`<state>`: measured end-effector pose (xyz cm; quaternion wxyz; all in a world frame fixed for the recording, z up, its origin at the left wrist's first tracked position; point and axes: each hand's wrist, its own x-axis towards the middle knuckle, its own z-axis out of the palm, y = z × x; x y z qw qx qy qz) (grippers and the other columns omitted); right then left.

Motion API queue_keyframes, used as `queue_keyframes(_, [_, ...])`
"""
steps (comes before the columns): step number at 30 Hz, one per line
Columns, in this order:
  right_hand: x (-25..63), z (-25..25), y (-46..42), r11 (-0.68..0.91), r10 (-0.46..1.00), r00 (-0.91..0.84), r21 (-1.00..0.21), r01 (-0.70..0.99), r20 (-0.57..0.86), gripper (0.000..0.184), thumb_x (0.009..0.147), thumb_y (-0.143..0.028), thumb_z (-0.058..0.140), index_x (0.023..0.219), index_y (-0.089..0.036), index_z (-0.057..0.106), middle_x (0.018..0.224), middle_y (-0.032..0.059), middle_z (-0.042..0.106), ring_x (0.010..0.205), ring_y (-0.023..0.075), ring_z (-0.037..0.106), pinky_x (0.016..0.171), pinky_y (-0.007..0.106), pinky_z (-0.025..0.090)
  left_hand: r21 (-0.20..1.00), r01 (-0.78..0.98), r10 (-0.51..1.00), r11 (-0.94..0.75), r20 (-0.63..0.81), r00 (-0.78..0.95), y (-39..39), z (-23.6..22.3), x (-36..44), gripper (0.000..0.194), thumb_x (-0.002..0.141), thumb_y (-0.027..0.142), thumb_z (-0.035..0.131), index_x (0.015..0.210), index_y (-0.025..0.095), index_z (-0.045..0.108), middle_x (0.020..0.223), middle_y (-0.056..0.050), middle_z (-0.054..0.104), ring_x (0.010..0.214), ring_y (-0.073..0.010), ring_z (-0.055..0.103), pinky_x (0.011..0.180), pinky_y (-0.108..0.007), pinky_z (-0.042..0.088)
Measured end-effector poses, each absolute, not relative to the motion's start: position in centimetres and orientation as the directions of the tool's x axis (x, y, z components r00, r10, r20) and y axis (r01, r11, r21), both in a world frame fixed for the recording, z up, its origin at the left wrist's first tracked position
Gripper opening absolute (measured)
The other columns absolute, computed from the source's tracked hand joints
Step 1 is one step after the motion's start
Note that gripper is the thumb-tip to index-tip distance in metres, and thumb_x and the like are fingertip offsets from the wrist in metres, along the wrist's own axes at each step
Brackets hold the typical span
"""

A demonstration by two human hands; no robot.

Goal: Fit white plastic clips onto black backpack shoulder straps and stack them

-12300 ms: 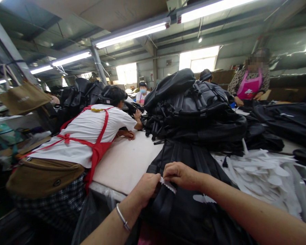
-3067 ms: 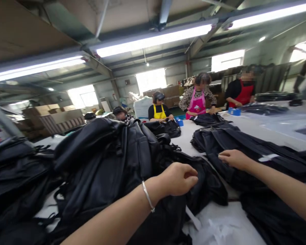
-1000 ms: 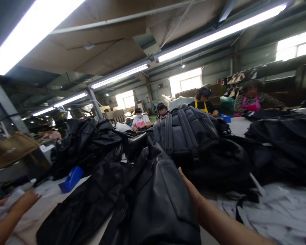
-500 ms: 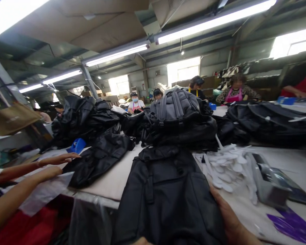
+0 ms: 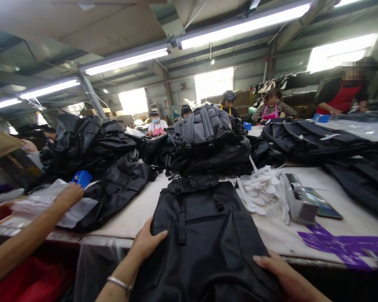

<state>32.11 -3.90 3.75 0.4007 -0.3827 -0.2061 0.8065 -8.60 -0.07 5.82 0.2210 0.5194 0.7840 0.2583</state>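
Observation:
A black backpack lies flat on the white table right in front of me, its top end pointing away. My left hand, a silver bangle at the wrist, rests open against the bag's left edge. My right hand lies flat and open on its lower right corner. Neither hand grips anything.
White paper tags are heaped right of the bag, beside a grey device and purple strips. Piles of black backpacks fill the table behind. A co-worker's arm reaches over clear plastic bags at left. Several people work at the far side.
The view has tilted down a little. My left hand has come into view at the bag's left edge. The co-worker's hand at left has moved onto the plastic bags.

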Motion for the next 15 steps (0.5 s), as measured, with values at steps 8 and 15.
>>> queue_keyframes(8, [36.9, 2.4, -1.2, -0.4, 0.883, -0.217, -0.909, 0.118, -0.416, 0.037, 0.065, -0.049, 0.073, 0.092, -0.024, 0.076, 0.097, 0.0169, 0.073, 0.101, 0.036, 0.065, 0.094, 0.045, 0.046, 0.544, 0.801, 0.963, 0.25, -0.052, -0.266, 0.8, 4.6, -8.9, 0.06, 0.078, 0.051, 0.057, 0.125, 0.015, 0.058, 0.122, -0.015, 0.063, 0.117, -0.0317, 0.057, 0.103, -0.044, 0.041])
queue_keyframes(15, [33.0, 9.0, 6.3, 0.158, 0.982, -0.18, -0.776, 0.611, 0.058, 0.028, 0.068, -0.043, 0.07, 0.088, -0.024, 0.074, 0.094, 0.0121, 0.072, 0.09, 0.0325, 0.064, 0.089, 0.046, 0.043, 0.627, 0.778, 0.999, 0.029, 0.001, -0.038, 8.6, 10.4, -4.2, 0.021, 0.074, 0.03, 0.068, 0.091, 0.018, 0.071, 0.1, -0.013, 0.067, 0.104, -0.032, 0.059, 0.099, -0.047, 0.04])
